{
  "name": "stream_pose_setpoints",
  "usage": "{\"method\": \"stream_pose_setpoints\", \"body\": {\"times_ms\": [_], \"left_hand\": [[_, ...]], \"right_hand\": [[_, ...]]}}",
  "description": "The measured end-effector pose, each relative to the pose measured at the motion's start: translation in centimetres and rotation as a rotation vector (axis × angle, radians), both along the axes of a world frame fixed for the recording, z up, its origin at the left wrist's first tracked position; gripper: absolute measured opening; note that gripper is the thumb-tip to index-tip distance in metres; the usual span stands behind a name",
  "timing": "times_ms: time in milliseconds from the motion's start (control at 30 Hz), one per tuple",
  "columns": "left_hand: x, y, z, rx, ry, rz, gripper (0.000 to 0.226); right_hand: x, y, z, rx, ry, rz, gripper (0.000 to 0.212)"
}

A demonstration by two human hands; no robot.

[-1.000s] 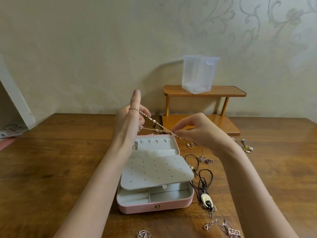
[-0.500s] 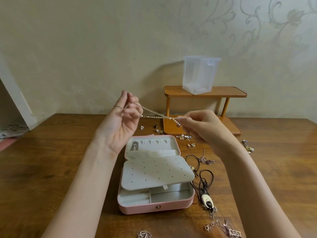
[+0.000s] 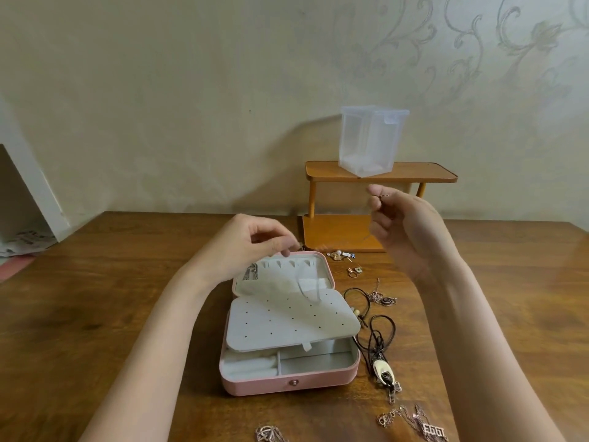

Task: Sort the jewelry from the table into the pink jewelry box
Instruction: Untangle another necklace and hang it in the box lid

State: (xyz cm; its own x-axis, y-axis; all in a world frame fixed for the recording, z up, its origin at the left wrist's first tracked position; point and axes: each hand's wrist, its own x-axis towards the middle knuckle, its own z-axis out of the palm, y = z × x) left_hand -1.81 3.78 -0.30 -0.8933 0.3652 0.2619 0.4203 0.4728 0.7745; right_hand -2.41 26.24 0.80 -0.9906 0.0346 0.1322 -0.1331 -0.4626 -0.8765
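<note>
Chain strung between two hands above the open pink box

The left hand hovers at the far edge of the box, fingers curled, seemingly pinching one end of a thin chain too blurred to confirm; the right hand pinches the other end higher up, likely to keep it untangled for the lid hooks. Its long axis runs left to right, rising rightward. More jewelry lies along the bench right of the box.
</note>
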Motion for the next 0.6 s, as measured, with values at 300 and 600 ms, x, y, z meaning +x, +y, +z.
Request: {"method": "stream_pose_setpoints", "body": {"times_ms": [300,600], "left_hand": [[-1.0,2.0,0.7,0.117,-0.006,-0.034,0.035],[-1.6,-0.8,0.0,0.347,-0.325,-0.010,0.027]], "right_hand": [[0.7,-3.6,4.5,0.844,0.159,0.196,0.026],[-2.7,-7.0,7.1,1.192,0.378,-0.032,0.035]]}}
